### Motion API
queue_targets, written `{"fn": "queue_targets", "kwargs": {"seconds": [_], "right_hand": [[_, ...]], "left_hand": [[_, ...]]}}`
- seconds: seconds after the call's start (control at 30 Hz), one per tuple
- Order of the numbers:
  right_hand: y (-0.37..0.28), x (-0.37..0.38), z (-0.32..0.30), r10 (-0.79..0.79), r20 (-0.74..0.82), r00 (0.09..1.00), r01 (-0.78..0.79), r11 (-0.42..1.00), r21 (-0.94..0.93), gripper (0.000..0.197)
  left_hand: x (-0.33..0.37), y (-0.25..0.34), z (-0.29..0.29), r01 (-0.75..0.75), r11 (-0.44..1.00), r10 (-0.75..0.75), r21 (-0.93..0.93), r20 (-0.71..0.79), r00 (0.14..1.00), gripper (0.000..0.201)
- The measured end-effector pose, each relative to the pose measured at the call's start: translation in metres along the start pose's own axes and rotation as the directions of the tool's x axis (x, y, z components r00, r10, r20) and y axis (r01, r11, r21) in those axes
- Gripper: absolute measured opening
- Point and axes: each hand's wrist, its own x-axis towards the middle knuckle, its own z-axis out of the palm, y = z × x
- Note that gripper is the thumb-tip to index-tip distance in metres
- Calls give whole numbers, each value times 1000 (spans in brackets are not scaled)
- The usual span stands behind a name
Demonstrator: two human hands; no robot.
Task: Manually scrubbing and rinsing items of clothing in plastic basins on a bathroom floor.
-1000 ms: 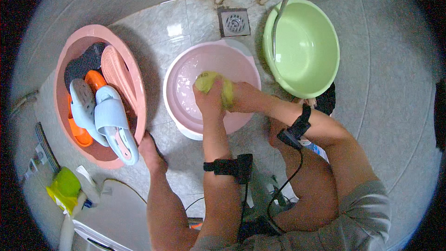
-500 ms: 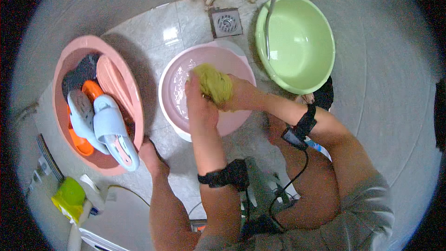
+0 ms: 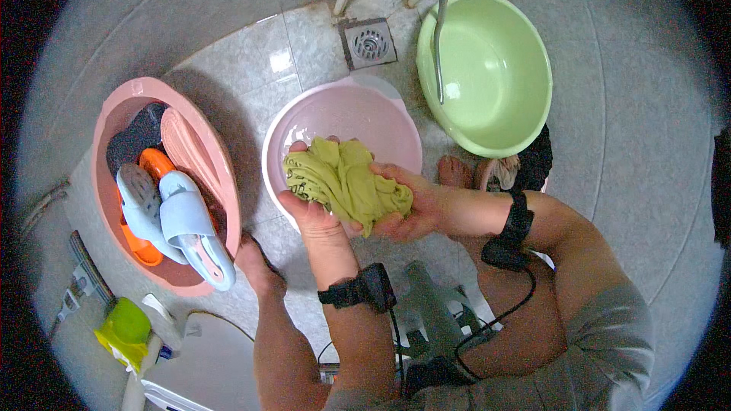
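Even, bright diffuse light; small glare patch on the glossy grey floor tile (image 3: 279,59). Soft shadows beside the basins. Strong fisheye bend, black vignette corners; centre sharp.

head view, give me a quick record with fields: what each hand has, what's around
left hand: left hand grips the green cloth from the left side
right hand: right hand supports the same cloth from below and the right
cloth state: bunched and creased, held above the pink basin
to the left: salmon tub holding pale blue slippers and an orange item
upper right: green basin with a metal hose hanging into it
floor: grey tiles with a square drain
wrists: black bands on both
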Motion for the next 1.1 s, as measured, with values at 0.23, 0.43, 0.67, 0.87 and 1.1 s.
{"fn": "queue_targets", "kwargs": {"seconds": [0.23,0.43,0.67,0.87,1.1], "right_hand": [[-29,-14,-4,-301,-60,952,124,556,-822,36],[-45,8,-15,-400,132,907,-23,-361,-932,36],[-22,23,-6,-703,58,708,-329,-401,-855,50],[-18,42,-30,-725,184,664,-252,-448,-858,54],[-19,18,4,-771,304,560,-59,-403,-913,51]], "left_hand": [[17,6,37,236,926,-99,294,-414,905,27],[21,-8,39,293,775,11,560,-475,880,22],[25,-22,1,294,563,239,773,-492,837,18],[23,-18,-18,154,685,331,712,-493,805,23],[26,-1,48,168,602,343,781,-442,829,46]]}}
